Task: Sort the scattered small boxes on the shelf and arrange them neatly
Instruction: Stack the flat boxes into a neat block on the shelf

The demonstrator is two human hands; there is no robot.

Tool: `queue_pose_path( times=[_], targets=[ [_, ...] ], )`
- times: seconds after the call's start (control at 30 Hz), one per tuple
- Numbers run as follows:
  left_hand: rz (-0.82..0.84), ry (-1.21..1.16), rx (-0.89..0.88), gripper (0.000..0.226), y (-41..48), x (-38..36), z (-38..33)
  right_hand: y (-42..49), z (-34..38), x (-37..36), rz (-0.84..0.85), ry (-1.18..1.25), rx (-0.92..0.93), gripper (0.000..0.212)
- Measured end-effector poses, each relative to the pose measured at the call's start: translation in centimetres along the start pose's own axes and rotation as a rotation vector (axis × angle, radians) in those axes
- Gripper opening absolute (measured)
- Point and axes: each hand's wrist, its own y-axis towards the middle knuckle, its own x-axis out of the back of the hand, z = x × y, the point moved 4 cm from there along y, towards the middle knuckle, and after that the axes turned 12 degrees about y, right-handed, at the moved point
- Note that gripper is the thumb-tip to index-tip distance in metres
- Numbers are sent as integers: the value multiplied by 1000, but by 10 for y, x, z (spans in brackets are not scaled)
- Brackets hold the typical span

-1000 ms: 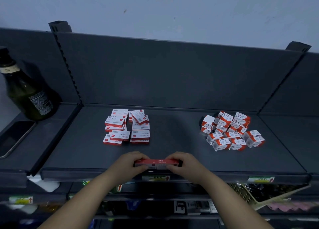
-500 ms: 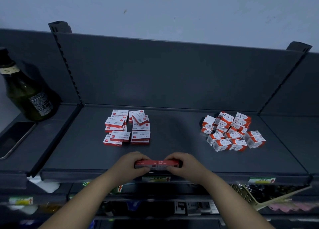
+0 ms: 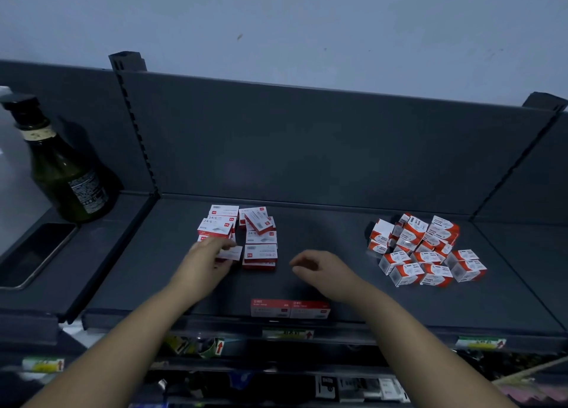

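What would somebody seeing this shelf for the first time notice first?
Against the dark shelf, two red-and-white clusters pop: a flat-box pile left of centre, the left hand at its near edge, and a jumbled heap of chunkier boxes at right. Two red boxes sit side by side at the front edge, the empty right hand just beyond.

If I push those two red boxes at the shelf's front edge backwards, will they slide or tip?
The two red boxes look like stiff, flat-sided cardboard, so they probably slide rather than roll. Being separate boxes side by side, they may split apart unless pushed evenly.
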Motion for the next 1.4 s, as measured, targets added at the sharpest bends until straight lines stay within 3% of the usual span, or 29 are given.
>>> queue_pose_path(
  times=[0.1, 0.47, 0.73, 0.97, 1.2, 1.4],
  targets=[
    [13, 82, 90, 43, 9, 1, 18, 18, 16, -11, 5, -94, 38, 18],
    [78, 90, 88, 41, 23, -2, 21, 57, 28, -37, -20, -209, -22, 48],
    [24, -37, 80, 26, 20, 2, 21, 57, 24, -42, -49, -129, -56, 41],
    [75, -159, 146, 44, 17, 3, 23, 54, 20, -36, -35, -60, -113, 44],
    [55, -244, 208, 37, 10, 0, 20, 50, 4, -39, -31, 165, -208, 29],
    [-18, -289, 190, 44, 6, 1, 12, 41, 7, -31, -57, 176, -190, 25]
  ],
)
